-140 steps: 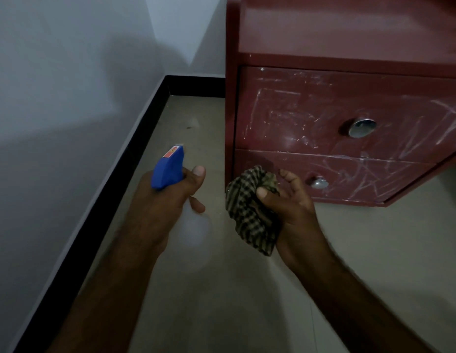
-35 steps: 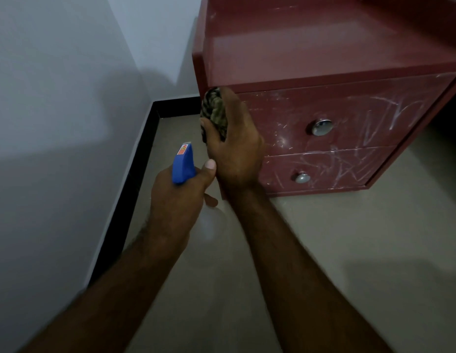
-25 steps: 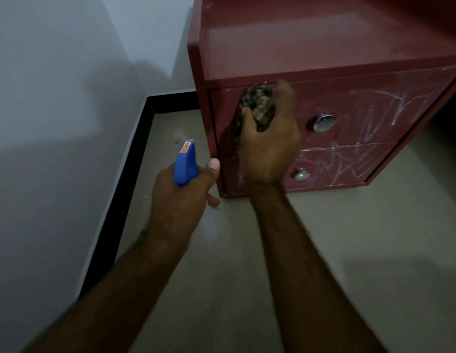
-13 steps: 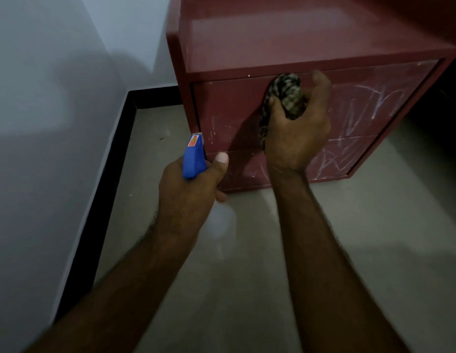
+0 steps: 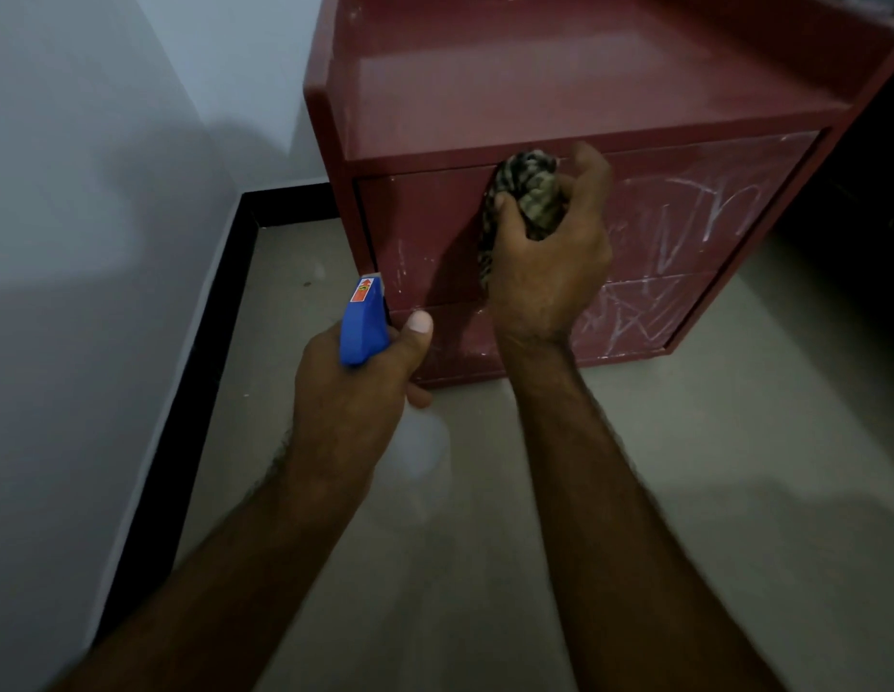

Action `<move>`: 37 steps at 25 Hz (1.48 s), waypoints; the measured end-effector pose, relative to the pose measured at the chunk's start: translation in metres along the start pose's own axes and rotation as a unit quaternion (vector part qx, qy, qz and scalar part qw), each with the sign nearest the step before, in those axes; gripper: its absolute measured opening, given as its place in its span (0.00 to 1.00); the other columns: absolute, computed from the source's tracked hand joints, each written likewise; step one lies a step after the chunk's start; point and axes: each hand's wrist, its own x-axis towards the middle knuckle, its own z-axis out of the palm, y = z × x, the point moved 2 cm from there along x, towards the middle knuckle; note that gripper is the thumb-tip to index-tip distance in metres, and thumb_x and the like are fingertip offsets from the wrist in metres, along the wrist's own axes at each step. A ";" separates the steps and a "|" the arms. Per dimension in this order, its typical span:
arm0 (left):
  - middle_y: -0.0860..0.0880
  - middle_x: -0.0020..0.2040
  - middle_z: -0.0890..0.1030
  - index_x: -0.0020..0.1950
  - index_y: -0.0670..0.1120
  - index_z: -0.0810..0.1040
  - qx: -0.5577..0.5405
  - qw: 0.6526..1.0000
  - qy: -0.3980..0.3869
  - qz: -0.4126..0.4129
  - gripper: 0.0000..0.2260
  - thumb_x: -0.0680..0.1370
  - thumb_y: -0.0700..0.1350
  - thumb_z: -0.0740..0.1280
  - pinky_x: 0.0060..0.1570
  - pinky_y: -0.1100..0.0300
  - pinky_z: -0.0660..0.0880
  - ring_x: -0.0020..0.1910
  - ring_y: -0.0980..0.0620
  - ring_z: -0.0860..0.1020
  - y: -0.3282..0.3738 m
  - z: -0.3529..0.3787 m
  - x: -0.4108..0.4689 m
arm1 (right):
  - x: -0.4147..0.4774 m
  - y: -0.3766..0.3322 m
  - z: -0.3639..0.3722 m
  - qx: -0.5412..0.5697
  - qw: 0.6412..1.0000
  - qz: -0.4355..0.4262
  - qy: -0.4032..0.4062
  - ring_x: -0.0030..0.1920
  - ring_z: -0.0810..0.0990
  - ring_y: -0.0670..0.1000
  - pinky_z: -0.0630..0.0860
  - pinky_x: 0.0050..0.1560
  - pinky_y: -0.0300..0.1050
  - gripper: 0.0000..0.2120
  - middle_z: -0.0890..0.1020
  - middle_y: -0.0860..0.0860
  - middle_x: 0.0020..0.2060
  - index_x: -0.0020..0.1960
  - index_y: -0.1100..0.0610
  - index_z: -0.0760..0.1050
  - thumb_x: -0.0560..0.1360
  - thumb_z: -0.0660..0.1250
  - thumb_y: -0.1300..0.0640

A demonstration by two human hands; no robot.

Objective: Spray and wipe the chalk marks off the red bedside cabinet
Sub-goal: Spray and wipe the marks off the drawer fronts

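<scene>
The right hand point(image 5: 550, 262) grips a bunched cloth point(image 5: 527, 192) against the cabinet point(image 5: 435, 232)'s top drawer; the left hand point(image 5: 355, 387) holds a spray bottle point(image 5: 363, 324) nearby.

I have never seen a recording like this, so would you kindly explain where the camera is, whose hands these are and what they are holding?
There is no robot here. A single camera worn on a person's head looks forward and down, so the two arms reaching in from below are that person's own. The left hand grips a spray bottle with a blue head. The right hand holds a bunched checked cloth against the upper drawer front of a red cabinet, which stands on the floor near a pale wall. White chalk marks cover the right part of both drawer fronts; the left part looks mostly clean, apart from a few faint streaks.
</scene>
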 end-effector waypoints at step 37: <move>0.50 0.32 0.82 0.33 0.71 0.75 -0.014 0.998 -0.058 0.025 0.15 0.77 0.54 0.70 0.42 0.59 0.71 0.38 0.46 0.84 0.026 0.062 -0.025 | 0.077 0.041 -0.052 -0.025 0.997 -0.051 -0.042 0.52 0.85 0.47 0.85 0.52 0.49 0.29 0.85 0.46 0.54 0.69 0.53 0.75 0.71 0.80 0.57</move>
